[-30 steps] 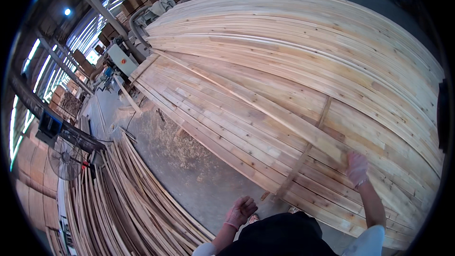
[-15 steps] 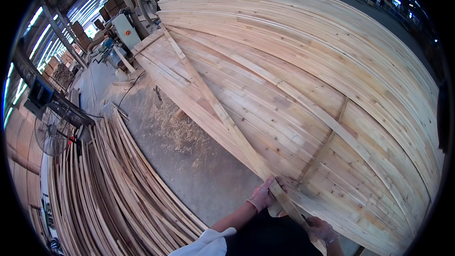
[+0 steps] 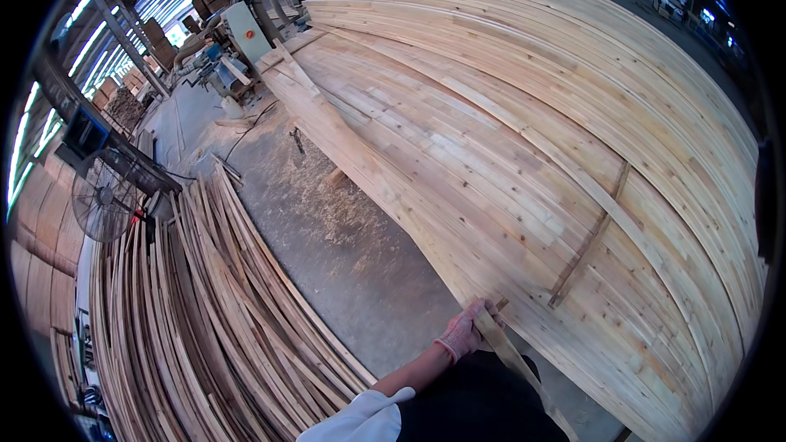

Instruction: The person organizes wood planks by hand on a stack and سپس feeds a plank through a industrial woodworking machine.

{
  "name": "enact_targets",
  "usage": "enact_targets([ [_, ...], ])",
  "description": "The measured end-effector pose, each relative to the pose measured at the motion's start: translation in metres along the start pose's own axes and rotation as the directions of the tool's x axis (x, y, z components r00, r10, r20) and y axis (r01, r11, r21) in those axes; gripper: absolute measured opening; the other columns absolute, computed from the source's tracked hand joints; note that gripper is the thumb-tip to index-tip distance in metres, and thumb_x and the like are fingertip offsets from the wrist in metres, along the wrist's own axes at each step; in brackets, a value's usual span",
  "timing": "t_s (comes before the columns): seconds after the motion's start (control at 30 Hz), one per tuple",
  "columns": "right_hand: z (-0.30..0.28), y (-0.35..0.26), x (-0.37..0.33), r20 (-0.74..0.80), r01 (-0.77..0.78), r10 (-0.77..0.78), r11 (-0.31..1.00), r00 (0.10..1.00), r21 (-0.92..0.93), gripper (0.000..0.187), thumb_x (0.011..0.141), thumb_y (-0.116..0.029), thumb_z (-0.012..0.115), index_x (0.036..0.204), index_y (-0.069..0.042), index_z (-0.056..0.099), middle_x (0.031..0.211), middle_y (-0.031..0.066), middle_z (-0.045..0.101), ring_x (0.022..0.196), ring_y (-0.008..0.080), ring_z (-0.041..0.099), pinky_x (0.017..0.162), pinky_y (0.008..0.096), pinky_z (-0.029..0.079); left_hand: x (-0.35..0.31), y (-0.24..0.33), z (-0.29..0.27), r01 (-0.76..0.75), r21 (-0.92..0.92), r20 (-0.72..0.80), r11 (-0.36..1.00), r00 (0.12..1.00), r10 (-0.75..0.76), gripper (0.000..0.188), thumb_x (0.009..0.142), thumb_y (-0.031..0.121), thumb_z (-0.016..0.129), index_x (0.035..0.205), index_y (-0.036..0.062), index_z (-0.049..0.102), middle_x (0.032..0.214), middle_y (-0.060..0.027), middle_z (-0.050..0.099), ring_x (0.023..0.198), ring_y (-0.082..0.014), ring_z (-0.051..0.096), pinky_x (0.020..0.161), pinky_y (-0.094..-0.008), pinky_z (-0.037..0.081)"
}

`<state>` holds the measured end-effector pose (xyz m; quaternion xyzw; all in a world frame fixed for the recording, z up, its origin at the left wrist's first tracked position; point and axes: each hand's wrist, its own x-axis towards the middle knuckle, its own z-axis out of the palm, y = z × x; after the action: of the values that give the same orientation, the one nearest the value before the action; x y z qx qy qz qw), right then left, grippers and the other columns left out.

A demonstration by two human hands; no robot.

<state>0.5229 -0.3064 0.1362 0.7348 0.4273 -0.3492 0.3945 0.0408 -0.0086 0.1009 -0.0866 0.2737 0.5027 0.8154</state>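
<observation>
- Left hand (image 3: 463,334): gloved, fingers closed around a long board (image 3: 506,352); the thumb side faces the stacked timber.
- Right hand: outside the view; the state of its grip cannot be told.
- Long board, position: runs from the lower edge of the view, past the person's dark clothing (image 3: 463,401), through the left hand, then up along the near left edge of the board layer (image 3: 458,147). Its far end cannot be separated with certainty from the boards beneath.
- Board layer: planks side by side, knots and joint lines visible; a thin crosspiece (image 3: 591,255) lies across them.
- Loose plank (image 3: 585,180): set lengthwise on the layer, between its bare planks and the higher stack (image 3: 573,74) on the right.
- Control cabinet (image 3: 246,31): pale face, red-orange knob; any label is too small to read.
- Dark box (image 3: 82,133): mounted on the post at left, above the fan (image 3: 104,196); any marking on either is too indistinct to read.
- Floor (image 3: 352,286): grey, with sawdust (image 3: 348,217) between the board layer and a pile of narrow strips (image 3: 188,319).
</observation>
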Motion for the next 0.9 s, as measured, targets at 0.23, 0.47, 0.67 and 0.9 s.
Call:
enact_targets([
  [0.23, -0.021, 0.038, 0.018, -0.044, -0.001, -0.004, 0.994, 0.999, -0.108, 0.07, 0.067, -0.054, 0.076, 0.12, -0.01, 0.059, 0.12, 0.0155, 0.062, 0.115, 0.0318, 0.059, 0.092, 0.0433, 0.05, -0.009, -0.03, 0.001, -0.069, -0.045, -0.039, 0.997, 0.997, 0.067, 0.021, 0.093, 0.023, 0.058, 0.102, 0.0046, 0.057, 0.091, -0.0088, 0.06, 0.086, -0.0283, 0.059, 0.087, -0.049, 0.05],
  [0.47, -0.017, 0.106, 0.085, -0.091, 0.098, -0.098, 0.995, 0.991, -0.003, 0.069, 0.067, -0.052, 0.076, 0.118, -0.009, 0.06, 0.121, 0.0164, 0.061, 0.118, 0.0324, 0.056, 0.097, 0.0466, 0.046, 0.004, -0.069, -0.033, -0.165, -0.014, 0.177, 0.986, 0.97, 0.165, 0.024, 0.091, 0.025, 0.062, 0.104, 0.005, 0.057, 0.095, -0.0089, 0.061, 0.091, -0.0283, 0.06, 0.089, -0.0505, 0.049],
  [0.67, -0.056, 0.009, 0.115, -0.119, 0.206, -0.241, 0.946, 0.963, -0.251, 0.054, 0.072, -0.059, 0.063, 0.106, -0.017, 0.07, 0.099, 0.0099, 0.07, 0.098, 0.0272, 0.066, 0.086, 0.0395, 0.05, -0.002, -0.109, -0.052, -0.061, 0.138, -0.285, 0.989, 0.953, 0.099, 0.034, 0.087, 0.031, 0.07, 0.112, 0.0097, 0.06, 0.111, -0.0082, 0.064, 0.103, -0.0263, 0.062, 0.094, -0.0452, 0.049],
  [0.9, -0.126, -0.157, 0.068, -0.219, 0.591, -0.573, 0.807, 0.789, 0.017, 0.058, 0.069, -0.05, 0.07, 0.11, -0.01, 0.066, 0.108, 0.0183, 0.067, 0.103, 0.0354, 0.063, 0.092, 0.044, 0.048, 0.014, -0.226, -0.146, 0.353, 0.021, -0.11, 0.935, 0.931, -0.349, 0.038, 0.091, 0.028, 0.063, 0.123, 0.0066, 0.055, 0.127, -0.0111, 0.056, 0.109, -0.0281, 0.059, 0.102, -0.043, 0.042],
])
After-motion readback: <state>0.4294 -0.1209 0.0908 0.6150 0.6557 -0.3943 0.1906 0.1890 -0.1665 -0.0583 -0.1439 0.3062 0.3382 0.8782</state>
